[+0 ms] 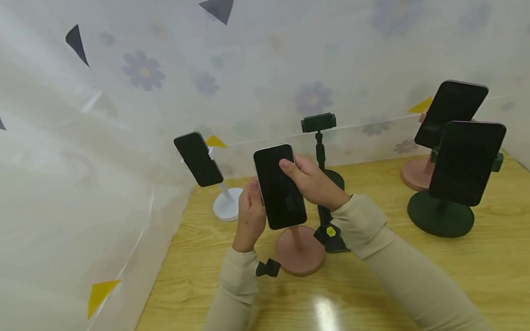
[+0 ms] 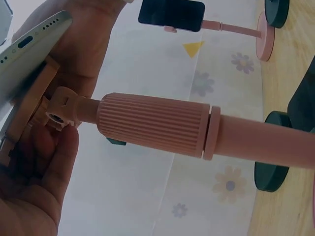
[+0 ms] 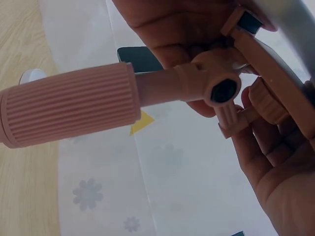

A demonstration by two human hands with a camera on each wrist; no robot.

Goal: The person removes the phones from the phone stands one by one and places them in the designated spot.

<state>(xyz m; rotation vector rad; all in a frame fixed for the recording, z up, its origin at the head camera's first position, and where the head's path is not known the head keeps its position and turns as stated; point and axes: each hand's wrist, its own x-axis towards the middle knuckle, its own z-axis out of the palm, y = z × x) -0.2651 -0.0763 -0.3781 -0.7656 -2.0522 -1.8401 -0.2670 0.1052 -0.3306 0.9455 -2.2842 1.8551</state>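
Note:
In the head view a smartphone [image 1: 280,192] with a dark screen stands tilted in front of the pink phone stand [image 1: 301,255]. My right hand [image 1: 316,183] pinches its upper right side, thumb flat on the screen, fingers behind. Along the left edge, my left hand [image 1: 251,213] holds on, its fingers curled behind at the clamp. From below, the left wrist view shows the phone's port end [image 2: 37,42] against the pink clamp [image 2: 29,103], above a ribbed pole [image 2: 152,125]. The right wrist view shows a joint [image 3: 221,88] and a pink knob [image 3: 266,101] behind the clamp.
A white stand [image 1: 227,206] bearing a phone [image 1: 198,158] is at the left. Behind my right hand rises a dark green stand [image 1: 318,123] with a bare clamp. At the right, a green stand [image 1: 440,219] and a pink one [image 1: 414,174] each carry a phone.

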